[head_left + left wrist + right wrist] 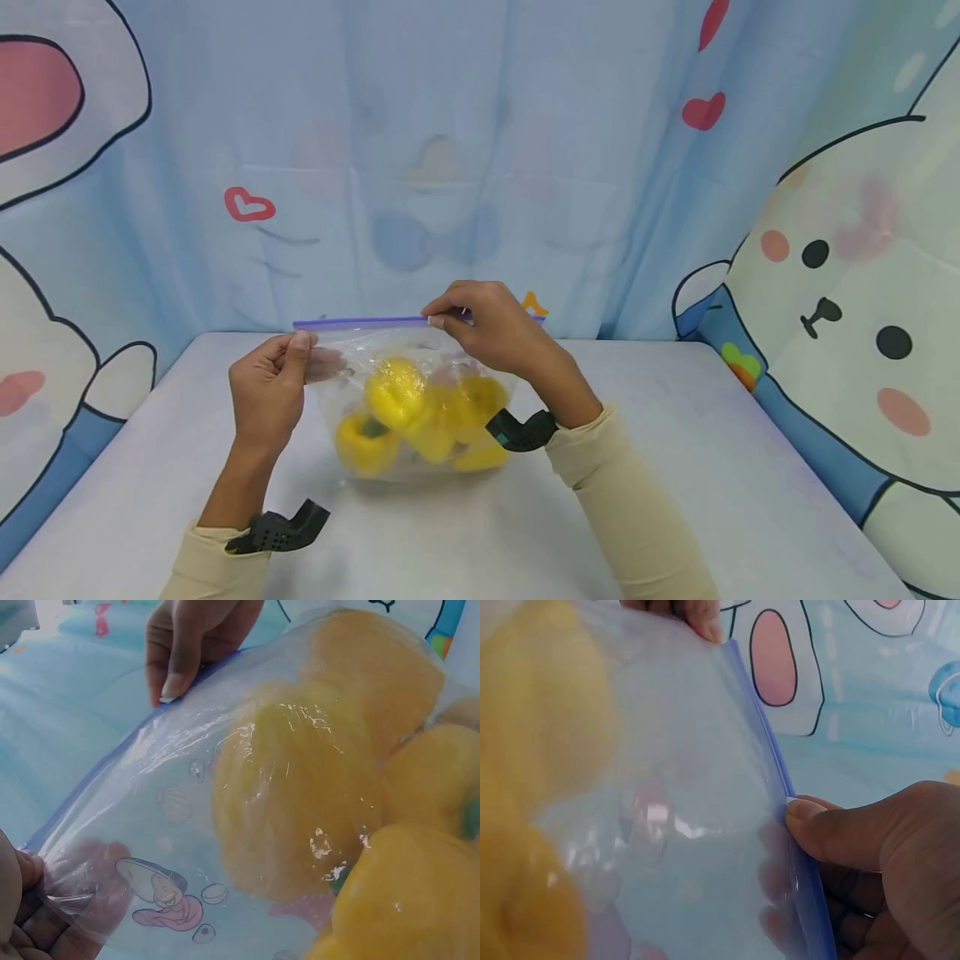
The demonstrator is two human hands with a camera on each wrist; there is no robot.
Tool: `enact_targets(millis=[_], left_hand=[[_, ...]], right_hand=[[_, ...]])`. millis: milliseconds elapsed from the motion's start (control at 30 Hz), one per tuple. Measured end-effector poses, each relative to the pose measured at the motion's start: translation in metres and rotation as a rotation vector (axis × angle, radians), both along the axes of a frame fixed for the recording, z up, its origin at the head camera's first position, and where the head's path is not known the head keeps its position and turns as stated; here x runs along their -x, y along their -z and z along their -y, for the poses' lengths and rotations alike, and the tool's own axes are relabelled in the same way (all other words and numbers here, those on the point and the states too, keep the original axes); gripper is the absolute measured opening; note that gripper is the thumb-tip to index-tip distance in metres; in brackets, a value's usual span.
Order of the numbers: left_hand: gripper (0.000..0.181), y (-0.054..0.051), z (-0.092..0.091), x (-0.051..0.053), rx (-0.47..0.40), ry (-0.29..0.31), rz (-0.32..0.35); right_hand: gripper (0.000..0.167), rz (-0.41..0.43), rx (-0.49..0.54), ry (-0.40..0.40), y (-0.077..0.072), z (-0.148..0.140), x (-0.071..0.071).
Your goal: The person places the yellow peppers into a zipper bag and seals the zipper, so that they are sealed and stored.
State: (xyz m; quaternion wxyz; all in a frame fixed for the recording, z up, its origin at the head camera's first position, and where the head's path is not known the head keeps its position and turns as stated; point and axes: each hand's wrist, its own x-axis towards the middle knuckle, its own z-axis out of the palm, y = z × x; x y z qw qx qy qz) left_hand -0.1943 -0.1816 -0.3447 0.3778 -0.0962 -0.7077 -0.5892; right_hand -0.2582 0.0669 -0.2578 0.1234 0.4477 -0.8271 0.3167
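Note:
A clear zip-lock bag (420, 340) stands on the table, holding several yellow bell peppers (397, 392). Along its top runs a purple zip strip (367, 321). My left hand (266, 387) pinches the bag's upper left corner, thumb in front and fingers behind the plastic. Right of the strip's middle, my right hand (491, 325) pinches the zip between thumb and fingers, as the right wrist view also shows at the blue-looking strip (769, 742). Green stems and printed cartoon figures (171, 904) show through the plastic in the left wrist view.
A white table (600, 517) spreads beneath the bag. Behind it hangs a light blue curtain (450, 100) with hearts and cartoon animals. Black bands (281, 529) sit at both wrists, over the cuffs of beige sleeves (630, 508).

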Motion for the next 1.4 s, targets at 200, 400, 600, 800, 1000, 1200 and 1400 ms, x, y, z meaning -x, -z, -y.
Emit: enact_targets(millis=[200,400,600,800,1000,1200,1400], left_hand=[[0.025,0.001,0.003,0.002,-0.028,-0.019,0.024],[0.026,0.002,0.003,0.004,-0.021,-0.031,0.03],[0.027,0.002,0.006,0.005,-0.04,-0.044,0.049],[0.027,0.002,0.008,0.005,-0.051,-0.05,0.03],[0.029,0.003,0.01,0.008,-0.078,-0.06,0.042],[0.057,0.018,0.028,0.015,0.051,0.141,0.35],[0.075,0.047,0.033,0.028,0.213,0.537,0.585]], right_hand=[[0.017,-0.005,0.017,0.034,0.002,-0.017,0.005],[0.017,-0.024,0.028,0.071,0.003,-0.032,0.008],[0.017,-0.037,0.038,0.146,0.004,-0.051,0.012],[0.017,-0.041,0.073,0.206,0.008,-0.067,0.016],[0.019,-0.014,0.107,0.243,0.013,-0.077,0.018],[0.02,-0.044,0.226,0.237,0.029,-0.079,0.025],[0.023,0.017,0.374,0.229,0.054,-0.08,0.035]])
